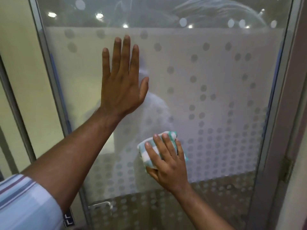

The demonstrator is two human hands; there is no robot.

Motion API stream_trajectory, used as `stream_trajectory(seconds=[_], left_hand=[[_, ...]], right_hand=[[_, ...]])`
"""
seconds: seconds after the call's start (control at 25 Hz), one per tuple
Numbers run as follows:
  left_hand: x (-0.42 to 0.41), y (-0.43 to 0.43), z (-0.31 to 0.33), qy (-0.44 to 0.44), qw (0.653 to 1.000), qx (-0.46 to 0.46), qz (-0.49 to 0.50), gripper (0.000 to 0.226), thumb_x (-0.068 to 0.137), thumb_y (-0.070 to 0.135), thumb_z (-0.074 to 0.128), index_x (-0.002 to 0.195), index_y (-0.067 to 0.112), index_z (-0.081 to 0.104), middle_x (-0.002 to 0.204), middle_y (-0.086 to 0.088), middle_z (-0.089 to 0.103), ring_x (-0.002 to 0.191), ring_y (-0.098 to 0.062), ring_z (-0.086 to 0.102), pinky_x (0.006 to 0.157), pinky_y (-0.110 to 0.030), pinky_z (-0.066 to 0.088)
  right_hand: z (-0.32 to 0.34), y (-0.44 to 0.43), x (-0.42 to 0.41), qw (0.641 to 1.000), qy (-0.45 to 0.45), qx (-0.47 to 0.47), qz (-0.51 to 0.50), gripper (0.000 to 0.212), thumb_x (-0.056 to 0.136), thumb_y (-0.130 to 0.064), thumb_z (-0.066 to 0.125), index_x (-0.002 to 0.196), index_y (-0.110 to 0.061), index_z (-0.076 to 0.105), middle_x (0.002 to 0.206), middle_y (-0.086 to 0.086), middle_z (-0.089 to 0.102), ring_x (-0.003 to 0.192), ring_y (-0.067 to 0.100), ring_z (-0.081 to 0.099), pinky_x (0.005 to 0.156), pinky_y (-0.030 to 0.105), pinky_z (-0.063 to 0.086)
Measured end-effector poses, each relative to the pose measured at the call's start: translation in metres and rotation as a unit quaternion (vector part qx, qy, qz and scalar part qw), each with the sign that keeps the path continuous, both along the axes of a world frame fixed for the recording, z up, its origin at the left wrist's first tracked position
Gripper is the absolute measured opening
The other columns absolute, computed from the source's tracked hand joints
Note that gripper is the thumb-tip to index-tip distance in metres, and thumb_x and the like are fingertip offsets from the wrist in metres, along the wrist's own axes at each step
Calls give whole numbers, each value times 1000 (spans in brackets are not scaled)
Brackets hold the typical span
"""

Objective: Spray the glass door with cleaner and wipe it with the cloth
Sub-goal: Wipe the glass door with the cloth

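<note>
A frosted glass door (207, 77) with a pattern of grey dots fills the view. My left hand (123, 80) lies flat against the glass near the middle, fingers spread and pointing up, holding nothing. Lower and to the right, my right hand (167, 158) presses a folded white cloth with teal stripes (146, 151) against the glass. The cloth shows around my fingers and is partly covered by the hand. No spray bottle is in view.
A grey metal frame (48, 68) runs down the door's left side, and another frame edge (272, 130) down its right. A metal door handle (99, 205) sits low on the left. A hinge (288, 170) shows at the right. Wipe streaks mark the clear top band.
</note>
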State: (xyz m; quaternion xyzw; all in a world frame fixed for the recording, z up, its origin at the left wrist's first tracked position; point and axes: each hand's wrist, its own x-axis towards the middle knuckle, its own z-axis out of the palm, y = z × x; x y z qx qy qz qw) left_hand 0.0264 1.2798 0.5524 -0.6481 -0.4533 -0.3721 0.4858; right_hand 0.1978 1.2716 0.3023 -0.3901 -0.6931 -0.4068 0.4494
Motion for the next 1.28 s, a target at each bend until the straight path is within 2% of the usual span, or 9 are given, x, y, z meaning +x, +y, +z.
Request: stream_trajectory(seconds=[0.16,0.32,0.48,0.6,0.72,0.84,0.92,1.12,1.28], left_hand=[[2,-8,-62,21,999,-23,-11,86,106,49,43,171,4,10,180,-23,6,168,-42,5,134,-65,10],[-8,-9,-123,4,999,-44,11,87,105,53,44,172,7,11,180,-22,6,167,-44,5,132,-67,14],[-15,-7,-152,-11,998,-55,21,87,105,55,41,172,8,12,180,-22,5,167,-44,6,132,-68,14],[-8,-7,-163,-11,999,-47,11,87,105,54,43,172,7,13,180,-22,6,167,-44,7,132,-67,16],[3,-5,-176,-3,998,-53,16,87,105,54,41,172,7,10,180,-22,6,167,-44,5,131,-68,17],[10,-4,-182,-16,998,-62,23,87,106,55,39,172,8,7,180,-21,5,167,-44,3,131,-69,15],[11,-5,-180,-19,997,-67,19,88,107,56,40,172,9,6,180,-20,4,167,-44,3,132,-68,13],[7,-8,-181,-15,997,-70,14,84,109,56,39,173,11,6,180,-19,6,167,-43,7,133,-67,13],[6,-8,-182,-18,997,-69,9,81,110,54,35,173,12,6,180,-17,6,167,-42,6,133,-65,10]], right_hand=[[-23,-1,45,999,11,-11,-50,65,95,-50,67,154,-25,54,166,12,42,157,35,36,121,65,34],[-16,9,97,987,117,-4,-106,68,97,-54,62,157,-26,49,167,18,41,157,34,36,122,66,31],[12,23,149,959,263,7,-103,63,106,-56,46,158,-21,44,167,19,40,157,37,34,124,63,28],[46,35,183,933,349,28,-77,62,103,-44,55,157,-16,46,167,21,40,156,41,36,122,64,33],[102,43,196,920,384,47,-62,62,101,-38,56,156,-11,49,166,20,42,156,41,36,122,64,33],[149,42,176,927,365,65,-48,67,97,-43,59,156,-11,50,165,18,44,156,42,36,125,63,30],[151,37,147,942,324,78,-48,69,95,-43,63,155,-10,51,163,20,46,154,44,38,125,64,30],[83,14,56,980,194,16,-37,71,93,-42,66,156,-13,51,165,21,43,156,45,34,124,68,25],[17,4,9,984,174,-26,-23,64,100,-46,59,155,-15,52,165,19,42,158,43,31,124,69,24]])
